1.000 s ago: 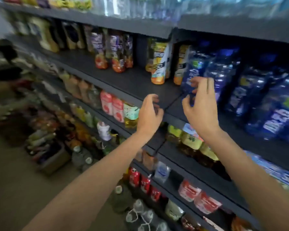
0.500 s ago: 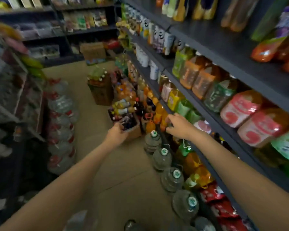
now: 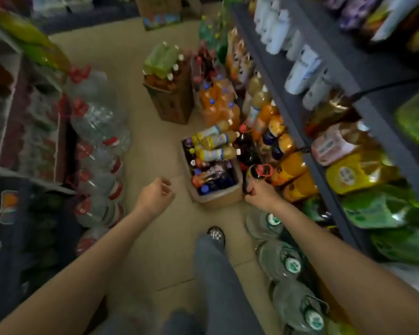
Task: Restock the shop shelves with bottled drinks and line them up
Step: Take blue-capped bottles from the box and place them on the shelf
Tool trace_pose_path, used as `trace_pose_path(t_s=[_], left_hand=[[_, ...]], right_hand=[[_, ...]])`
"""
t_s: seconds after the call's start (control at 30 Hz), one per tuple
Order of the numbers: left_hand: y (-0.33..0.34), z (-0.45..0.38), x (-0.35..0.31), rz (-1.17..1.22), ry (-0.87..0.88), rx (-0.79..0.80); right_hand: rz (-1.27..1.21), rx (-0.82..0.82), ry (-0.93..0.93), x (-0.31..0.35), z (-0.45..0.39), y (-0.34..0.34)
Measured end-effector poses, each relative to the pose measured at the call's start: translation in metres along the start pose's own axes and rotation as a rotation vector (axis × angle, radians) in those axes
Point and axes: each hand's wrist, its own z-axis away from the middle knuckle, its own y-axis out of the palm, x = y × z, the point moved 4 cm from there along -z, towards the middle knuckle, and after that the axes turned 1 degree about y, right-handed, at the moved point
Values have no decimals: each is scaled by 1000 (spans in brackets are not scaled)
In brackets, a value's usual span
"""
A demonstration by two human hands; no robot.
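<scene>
Since the earlier frame the view has swung down from the shelf to the aisle floor, and both arms have dropped towards the box (image 3: 215,199). The right hand (image 3: 260,195) reaches to a dark red-capped bottle (image 3: 258,174) just right of the box, fingers curled by its shoulder, though blur hides whether they grip it; the left hand (image 3: 155,195) hangs loosely curled, holding nothing. Beyond lie beige floor tiles (image 3: 140,151), water jugs (image 3: 99,122) on the left, the shelves (image 3: 329,151) on the right and a carton (image 3: 172,102) further up the aisle.
</scene>
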Motion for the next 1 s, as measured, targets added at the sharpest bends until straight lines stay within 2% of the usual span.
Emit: trace_pose_path(t_s=[0.07, 0.27, 0.37, 0.5, 0.63, 0.77, 0.9, 1.0], left_hand=[[11, -48, 1, 14, -32, 37], [81, -182, 23, 3, 36, 159], [130, -241, 56, -55, 59, 192], [193, -301, 96, -196, 129, 230], [242, -339, 141, -318, 188, 236], [275, -352, 170, -315, 213, 232], [285, -354, 167, -340, 300, 199], [291, -359, 158, -314, 277, 233]], right_hand=[[-42, 12, 54, -1, -50, 10], [-235, 35, 224, -18, -179, 74], [-293, 42, 255, -28, -239, 124], [-253, -17, 229, -35, -307, 195], [-26, -101, 204, -34, -358, 255], [112, -146, 241, -34, -388, 296], [80, -200, 245, -43, -396, 303], [-110, -282, 202, -45, -384, 289]])
